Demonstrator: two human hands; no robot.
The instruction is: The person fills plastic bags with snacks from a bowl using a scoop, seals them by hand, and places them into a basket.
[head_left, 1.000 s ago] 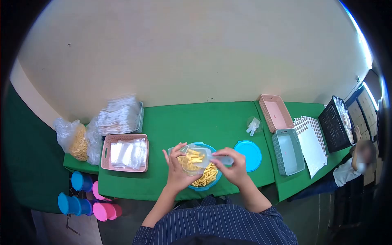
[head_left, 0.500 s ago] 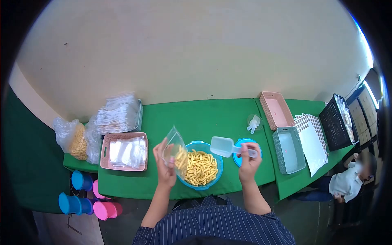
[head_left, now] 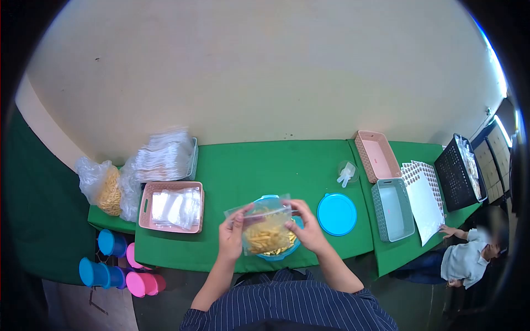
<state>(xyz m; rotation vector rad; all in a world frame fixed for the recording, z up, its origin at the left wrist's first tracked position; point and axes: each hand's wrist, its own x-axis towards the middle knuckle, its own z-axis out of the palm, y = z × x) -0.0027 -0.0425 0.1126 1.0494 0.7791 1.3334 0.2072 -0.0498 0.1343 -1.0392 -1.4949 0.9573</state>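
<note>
Both hands are at the top of a clear plastic bag (head_left: 265, 236) with yellow finger-shaped snack pieces inside. My left hand (head_left: 229, 236) pinches its left edge, and my right hand (head_left: 308, 225) grips its upper right corner. Right under the bag stands a blue bowl (head_left: 269, 197) of the same snack pieces (head_left: 280, 255), largely covered by the bag and my hands. A round blue lid (head_left: 337, 214) lies on the green cloth to the right of my right hand. The white scoop does not show.
At left, a pink basket (head_left: 145, 225) holds empty clear bags, beside a stack of bags (head_left: 165, 154) and a snack sack (head_left: 109, 193). Small scoops (head_left: 346, 174) sit back right. Pink (head_left: 381, 157), grey-green (head_left: 393, 212) and black baskets (head_left: 455, 174) stand right, near sticker sheets (head_left: 422, 207) and another person (head_left: 466, 259).
The scoop has left my right hand, which now grips the bag. The bag has moved right over the bowl, held by both hands. The other person's hand has reached the sheets.
</note>
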